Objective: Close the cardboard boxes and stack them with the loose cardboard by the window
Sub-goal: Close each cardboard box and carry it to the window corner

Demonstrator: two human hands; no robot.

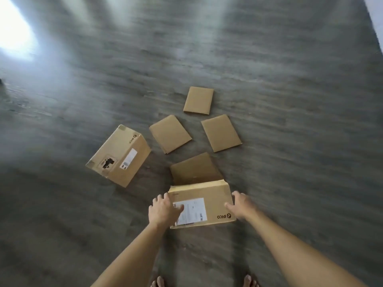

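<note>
On the grey floor, the near box lies with one flap open, left hand and right hand spread against its sides; three cardboard sheets lie beyond it, a second box to its left.

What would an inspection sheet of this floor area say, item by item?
Surface: grey wood-look floor, with bright glare at upper left.
Job's things: near box with one flap open; second box to its left, looks closed; three loose cardboard pieces lying flat and apart.
Clutter: nothing seen.
Hands: left hand and right hand on opposite sides of the near box.
Cables: nothing seen.
Surroundings: bare toes at bottom edge; window not in view.
</note>
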